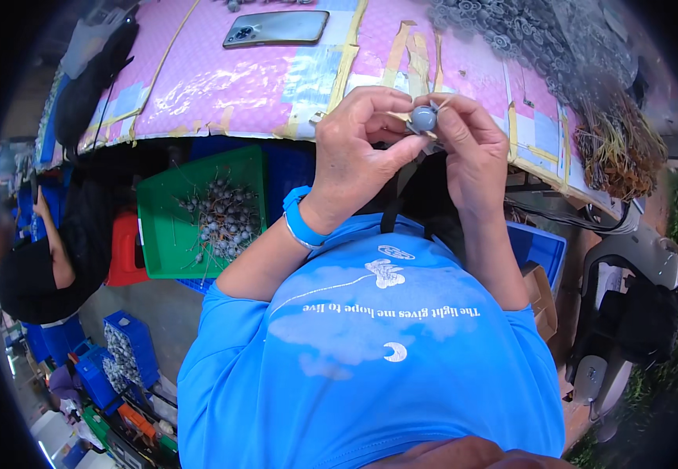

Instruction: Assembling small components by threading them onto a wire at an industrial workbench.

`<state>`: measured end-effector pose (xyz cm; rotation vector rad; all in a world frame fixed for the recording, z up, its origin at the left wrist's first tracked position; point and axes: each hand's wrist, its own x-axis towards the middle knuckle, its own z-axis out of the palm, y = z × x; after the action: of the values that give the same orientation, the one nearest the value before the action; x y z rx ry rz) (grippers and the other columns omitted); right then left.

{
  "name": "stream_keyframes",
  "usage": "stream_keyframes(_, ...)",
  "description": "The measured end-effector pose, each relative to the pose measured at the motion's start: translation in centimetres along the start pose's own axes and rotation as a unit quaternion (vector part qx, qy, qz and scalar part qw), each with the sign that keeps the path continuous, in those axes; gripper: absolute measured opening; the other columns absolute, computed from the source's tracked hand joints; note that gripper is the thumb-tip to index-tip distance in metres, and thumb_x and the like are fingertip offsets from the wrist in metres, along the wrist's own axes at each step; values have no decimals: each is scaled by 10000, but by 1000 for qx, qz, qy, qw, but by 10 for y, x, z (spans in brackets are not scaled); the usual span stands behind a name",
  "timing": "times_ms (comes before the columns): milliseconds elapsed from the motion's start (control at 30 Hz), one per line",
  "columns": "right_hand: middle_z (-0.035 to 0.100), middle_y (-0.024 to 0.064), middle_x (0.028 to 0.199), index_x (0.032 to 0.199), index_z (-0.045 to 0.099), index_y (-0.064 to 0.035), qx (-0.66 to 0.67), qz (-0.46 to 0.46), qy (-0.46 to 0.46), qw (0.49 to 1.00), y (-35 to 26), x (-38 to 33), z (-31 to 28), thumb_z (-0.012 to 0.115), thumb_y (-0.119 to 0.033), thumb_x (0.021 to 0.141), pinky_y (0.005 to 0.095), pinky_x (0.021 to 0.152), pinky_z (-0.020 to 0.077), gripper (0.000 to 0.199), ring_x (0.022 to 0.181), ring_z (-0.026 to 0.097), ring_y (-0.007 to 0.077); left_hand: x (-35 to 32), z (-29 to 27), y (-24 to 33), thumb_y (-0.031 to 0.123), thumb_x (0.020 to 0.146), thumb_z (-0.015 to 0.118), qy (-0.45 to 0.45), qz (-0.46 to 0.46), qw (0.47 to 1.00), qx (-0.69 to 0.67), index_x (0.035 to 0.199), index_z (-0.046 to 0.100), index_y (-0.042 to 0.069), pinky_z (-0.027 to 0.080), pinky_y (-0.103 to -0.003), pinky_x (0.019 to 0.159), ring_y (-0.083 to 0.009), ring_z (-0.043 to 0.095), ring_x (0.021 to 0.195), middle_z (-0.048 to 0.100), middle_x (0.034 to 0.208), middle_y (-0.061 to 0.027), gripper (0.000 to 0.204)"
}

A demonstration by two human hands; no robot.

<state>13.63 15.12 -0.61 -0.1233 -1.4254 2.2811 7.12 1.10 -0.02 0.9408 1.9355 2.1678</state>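
Here both hands (417,148) pinch a round grey bead (423,119), its axis indiscernible.

I worked at a small assembly workshop: a taped pink worktable (221,86), green tray (163,234) of grey parts (225,219), blue crates (132,344), another worker (34,266).

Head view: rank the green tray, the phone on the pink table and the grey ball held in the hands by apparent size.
1. Green tray
2. Phone
3. Grey ball, pinched between left hand and right hand

The ball is nearer the camera, yet clearly looks smallest.
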Motion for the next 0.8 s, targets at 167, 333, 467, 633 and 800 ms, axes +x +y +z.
stream_keyframes(167,714,108,954,958,686,22,-40,-59,28,997,0,4,-3,657,-56,932,263,804,532,88,866,663,136,-2,-11,-3,8,728,810,1,88,991,100,895,698,-6,581,-245,625,-129,702,734,692,979,-97,201)
stream_keyframes(333,704,97,983,1030,672,18,-78,16,-38,996,-3,6,3,640,-72,942,269,829,536,130,888,662,133,-6,-32,11,5,751,805,-7,53,982,181,928,718,-10,527,-207,601,-96,658,705,707,971,-91,197)
stream_keyframes(467,708,41,944,1021,697,-1,-248,-3,-25,968,-13,17,-13,667,-72,908,238,771,511,136,838,637,87,-22,-91,24,23,749,808,26,-24,967,253,934,740,16,482,-203,574,-62,613,657,718,922,-58,197)
stream_keyframes(633,708,15,912,1033,715,-29,-513,-96,181,834,-42,44,-99,694,-102,865,241,743,501,185,792,626,85,-64,-223,52,-26,778,752,44,-243,876,416,1016,695,7,460,-200,623,-44,587,712,663,863,-10,247)
stream_keyframes(800,679,82,852,983,717,-41,-698,-108,242,665,-52,61,-138,697,-141,843,283,726,502,173,761,639,171,-63,-239,30,-1,796,759,130,-165,864,458,1109,683,-9,560,-291,756,-166,680,892,707,1008,-107,322)
